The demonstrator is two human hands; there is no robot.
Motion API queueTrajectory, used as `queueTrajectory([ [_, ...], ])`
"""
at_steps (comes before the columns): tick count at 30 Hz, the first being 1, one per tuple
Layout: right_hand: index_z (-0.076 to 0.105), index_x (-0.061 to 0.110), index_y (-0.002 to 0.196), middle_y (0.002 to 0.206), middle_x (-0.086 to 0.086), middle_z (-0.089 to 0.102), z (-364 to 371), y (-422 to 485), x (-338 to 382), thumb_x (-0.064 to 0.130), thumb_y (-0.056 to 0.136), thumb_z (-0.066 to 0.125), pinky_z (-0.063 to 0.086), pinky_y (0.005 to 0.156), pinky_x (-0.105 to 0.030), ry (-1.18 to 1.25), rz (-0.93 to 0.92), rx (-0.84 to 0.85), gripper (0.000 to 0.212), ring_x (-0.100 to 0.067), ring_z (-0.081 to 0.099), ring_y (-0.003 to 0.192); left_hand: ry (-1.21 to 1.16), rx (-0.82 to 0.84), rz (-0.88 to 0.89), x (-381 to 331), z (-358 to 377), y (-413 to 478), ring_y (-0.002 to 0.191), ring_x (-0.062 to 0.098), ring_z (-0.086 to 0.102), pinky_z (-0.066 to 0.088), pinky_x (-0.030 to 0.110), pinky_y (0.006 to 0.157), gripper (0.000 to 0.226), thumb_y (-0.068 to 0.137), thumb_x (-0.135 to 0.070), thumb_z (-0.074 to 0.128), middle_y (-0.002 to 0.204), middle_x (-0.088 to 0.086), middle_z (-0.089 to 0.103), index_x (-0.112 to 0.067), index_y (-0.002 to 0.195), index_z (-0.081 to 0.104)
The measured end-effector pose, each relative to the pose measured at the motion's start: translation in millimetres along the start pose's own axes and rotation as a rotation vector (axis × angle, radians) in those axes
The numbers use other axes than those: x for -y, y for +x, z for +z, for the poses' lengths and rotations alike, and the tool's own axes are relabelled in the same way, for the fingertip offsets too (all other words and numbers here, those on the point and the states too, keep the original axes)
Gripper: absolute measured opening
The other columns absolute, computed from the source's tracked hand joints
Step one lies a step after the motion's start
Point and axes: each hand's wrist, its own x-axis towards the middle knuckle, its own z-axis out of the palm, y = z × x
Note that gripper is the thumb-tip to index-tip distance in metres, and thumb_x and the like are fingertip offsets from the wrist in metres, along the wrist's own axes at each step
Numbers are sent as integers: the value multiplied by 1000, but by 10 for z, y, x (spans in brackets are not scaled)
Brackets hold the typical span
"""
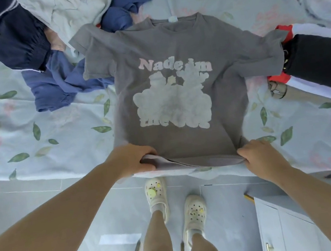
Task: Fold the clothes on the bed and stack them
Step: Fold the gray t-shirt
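Observation:
A grey T-shirt point(170, 46) with pink lettering and a white print lies spread front-up on the floral bed sheet point(45, 138), collar pointing away from me. My left hand point(131, 159) grips the hem at its lower left corner. My right hand point(260, 155) grips the hem at the lower right corner. The hem sits at the near edge of the bed. A crumpled blue garment point(63, 84) lies left of the shirt, and a dark navy garment point(14, 40) with white stripes lies at the far left.
A folded black, red and white pile point(317, 61) rests on the bed at the right, touching the shirt's right sleeve. More blue cloth point(124, 5) lies behind the collar. A pale cabinet point(285, 229) stands on the floor at lower right. My feet in white clogs are below.

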Motion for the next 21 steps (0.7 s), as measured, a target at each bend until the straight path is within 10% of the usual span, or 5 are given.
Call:
queueTrajectory([
  [4,20,22,60,61,4,28,79,-207,85,4,84,52,29,57,-29,175,162,208,44,-20,36,72,249,46,0,-220,165,-66,98,10,54,37,22,65,25,92,-33,50,106,-14,61,-35,116,58],
  [11,50,20,74,84,1,57,130,-353,336,34,90,44,40,75,-31,354,342,718,22,-20,55,89,378,341,-70,-364,480,-115,105,17,55,48,29,78,30,91,-28,53,115,-4,58,-24,121,54],
  [21,46,3,112,112,-22,51,853,-206,-13,12,95,40,40,72,-38,772,1006,68,21,-40,52,96,-8,158,-224,-297,797,97,113,17,53,44,27,89,39,97,-41,43,129,-4,56,-27,133,48],
])
